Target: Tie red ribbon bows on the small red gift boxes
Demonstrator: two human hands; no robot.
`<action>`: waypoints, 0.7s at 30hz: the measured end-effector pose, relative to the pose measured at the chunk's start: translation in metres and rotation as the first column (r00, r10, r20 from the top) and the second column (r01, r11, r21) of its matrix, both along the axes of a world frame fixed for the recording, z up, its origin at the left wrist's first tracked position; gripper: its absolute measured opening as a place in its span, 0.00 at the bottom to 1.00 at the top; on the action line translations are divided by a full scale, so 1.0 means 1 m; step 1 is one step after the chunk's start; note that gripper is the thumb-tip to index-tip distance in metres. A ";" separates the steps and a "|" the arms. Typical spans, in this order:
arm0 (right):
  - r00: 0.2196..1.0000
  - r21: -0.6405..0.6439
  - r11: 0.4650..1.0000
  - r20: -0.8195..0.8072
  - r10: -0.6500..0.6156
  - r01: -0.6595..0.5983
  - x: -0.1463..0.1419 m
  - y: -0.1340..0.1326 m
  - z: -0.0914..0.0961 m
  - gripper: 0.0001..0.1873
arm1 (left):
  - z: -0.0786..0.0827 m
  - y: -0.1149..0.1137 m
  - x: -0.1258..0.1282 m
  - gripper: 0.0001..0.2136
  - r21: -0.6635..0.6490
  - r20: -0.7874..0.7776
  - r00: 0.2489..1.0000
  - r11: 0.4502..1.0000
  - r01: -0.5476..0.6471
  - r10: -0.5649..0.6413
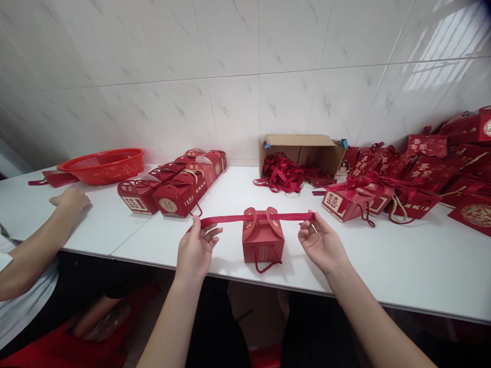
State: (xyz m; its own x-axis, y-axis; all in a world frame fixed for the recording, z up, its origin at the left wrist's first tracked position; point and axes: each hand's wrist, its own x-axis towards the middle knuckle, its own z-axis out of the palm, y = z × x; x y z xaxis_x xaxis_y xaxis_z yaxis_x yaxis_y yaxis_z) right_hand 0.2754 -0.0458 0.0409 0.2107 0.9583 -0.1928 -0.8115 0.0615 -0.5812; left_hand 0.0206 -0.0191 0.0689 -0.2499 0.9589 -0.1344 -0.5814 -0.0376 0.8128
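A small red gift box (pixel 263 240) stands upright near the front edge of the white table (pixel 402 266). A red ribbon (pixel 230 220) runs level through the two flaps at its top. My left hand (pixel 196 248) pinches the ribbon's left end. On the other side my right hand (pixel 321 240) pinches its right end. The ribbon is stretched taut between them. A red cord handle hangs down the box's front.
A row of finished red boxes (pixel 172 189) lies at the middle left, with a red basket (pixel 102 164) behind. An open cardboard box (pixel 303 151) spills red ribbons (pixel 282 174). Several red boxes (pixel 422 168) pile up at right. Another person's hand (pixel 71 200) rests at left.
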 end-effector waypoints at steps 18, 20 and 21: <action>0.726 0.411 0.872 0.510 -0.461 0.266 0.008 0.012 0.066 0.10 | 0.069 0.021 -0.013 0.09 0.521 -0.363 0.854 0.841 -0.145 0.372; 0.684 0.488 0.846 0.542 -0.488 0.217 0.008 0.015 0.079 0.09 | 0.082 0.024 -0.007 0.09 0.567 -0.344 0.851 0.810 -0.150 0.397; 0.661 0.524 0.830 0.557 -0.503 0.191 0.008 0.016 0.085 0.10 | 0.089 0.025 -0.003 0.08 0.586 -0.346 0.850 0.799 -0.136 0.398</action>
